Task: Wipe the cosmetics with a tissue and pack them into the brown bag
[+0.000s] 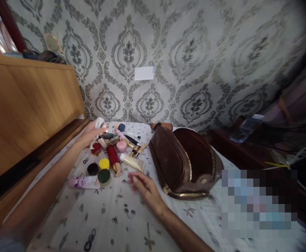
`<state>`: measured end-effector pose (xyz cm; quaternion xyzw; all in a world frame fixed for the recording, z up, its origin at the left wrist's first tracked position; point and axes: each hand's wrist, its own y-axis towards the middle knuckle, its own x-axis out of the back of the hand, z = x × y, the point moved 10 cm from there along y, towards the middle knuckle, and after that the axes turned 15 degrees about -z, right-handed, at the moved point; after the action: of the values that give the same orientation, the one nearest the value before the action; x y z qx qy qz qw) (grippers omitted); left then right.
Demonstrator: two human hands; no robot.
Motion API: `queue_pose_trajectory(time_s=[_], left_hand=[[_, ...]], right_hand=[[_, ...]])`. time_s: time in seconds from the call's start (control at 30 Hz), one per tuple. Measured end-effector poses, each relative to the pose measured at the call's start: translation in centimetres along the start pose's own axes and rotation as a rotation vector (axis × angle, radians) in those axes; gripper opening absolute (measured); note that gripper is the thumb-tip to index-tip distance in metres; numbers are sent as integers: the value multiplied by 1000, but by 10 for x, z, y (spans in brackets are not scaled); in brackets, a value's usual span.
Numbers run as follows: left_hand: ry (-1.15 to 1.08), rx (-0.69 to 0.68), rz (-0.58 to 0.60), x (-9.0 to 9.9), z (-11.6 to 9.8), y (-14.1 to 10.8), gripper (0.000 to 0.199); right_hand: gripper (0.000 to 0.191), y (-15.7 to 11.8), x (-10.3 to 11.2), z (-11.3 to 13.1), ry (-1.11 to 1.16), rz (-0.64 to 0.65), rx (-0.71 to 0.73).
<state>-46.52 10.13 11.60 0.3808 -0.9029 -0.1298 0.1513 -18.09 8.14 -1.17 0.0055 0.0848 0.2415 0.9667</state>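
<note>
Left hand (89, 134): fingers closed on a white item (99, 122), motion-blurred, exact kind unreadable; it sits at the far left of the cosmetics, above the red jar (96, 149). Judged light; a grip on its sides should suit, surface possibly slick. Right hand (151, 194): released, fingers loosely bent, nothing visible in it, near the cream tube (133, 162). Tube probably soft, squeezable; best taken mid-body, lightly. Red bottle (112, 156) lies beside it, likely stiff, smooth, heavier; hold around the barrel. Green jar (104, 177): rigid, grip by the rim. Farther right, brown bag (168, 157) gapes open on the printed cloth (121, 224); walls presumably pliable.
</note>
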Motion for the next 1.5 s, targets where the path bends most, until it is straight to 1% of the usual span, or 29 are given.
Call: queue_pose_trajectory(time_s=[0.07, 0.13, 0.17, 0.2, 0.27, 0.3, 0.37, 0.4, 0.47, 0.53, 0.6, 0.73, 0.83, 0.9, 0.97, 1.07, 1.13, 1.23, 1.3, 1.4, 1.5], left_hand=[[73, -170, 240, -44, -28, -53, 50], [229, -354, 379, -79, -48, -112, 47], [300, -451, 403, -92, -56, -139, 48], [374, -538, 389, -102, -61, -162, 55], [541, -656, 330, -115, -64, -195, 64], [602, -702, 296, -119, -64, -206, 61], [673, -784, 235, -124, -64, -220, 47], [675, -836, 218, -126, -65, -225, 40], [642, -946, 218, -132, -69, -236, 36], [608, -1016, 235, -139, -72, -244, 35], [609, -999, 219, -143, -72, -242, 33], [662, -840, 108, -142, -74, -221, 30], [704, -704, 11, -135, -72, -203, 34], [696, -632, -9, -132, -65, -194, 37], [655, -573, 1, -130, -54, -188, 38], [585, -503, 16, -128, -36, -185, 37], [545, -481, 28, -128, -26, -185, 39], [505, -491, 51, -130, -19, -189, 42], [492, -526, 52, -130, -21, -193, 43], [481, -628, 54, -132, -29, -203, 43], [509, -742, 75, -137, -38, -216, 41]], right_hand=[[37, 3, -8, -4, 342, -5, -218], [36, 5, -21, -2, 608, 32, -395], [33, 6, -24, 2, 701, 30, -425], [32, 8, -23, 3, 765, 12, -447], [35, 10, -18, 1, 856, -44, -490], [36, 10, -15, -2, 898, -79, -510], [38, 8, -7, -12, 986, -137, -551], [37, 6, -5, -17, 1024, -148, -571], [31, 2, -6, -25, 1079, -127, -607], [23, -1, -11, -29, 1099, -85, -623], [20, -2, -15, -31, 1100, -74, -616], [15, 0, -16, -25, 1045, -77, -567], [22, 1, -12, -14, 1003, -59, -513], [27, 1, -7, -9, 989, -67, -490], [31, 2, -3, -7, 988, -84, -478], [34, 5, 1, -9, 1007, -110, -475], [35, 8, 1, -12, 1027, -131, -480], [37, 12, 6, -15, 1056, -183, -471], [42, 15, 10, -15, 1065, -219, -455], [50, 16, 17, -14, 1059, -247, -434], [48, 16, 23, -15, 1037, -260, -421]])
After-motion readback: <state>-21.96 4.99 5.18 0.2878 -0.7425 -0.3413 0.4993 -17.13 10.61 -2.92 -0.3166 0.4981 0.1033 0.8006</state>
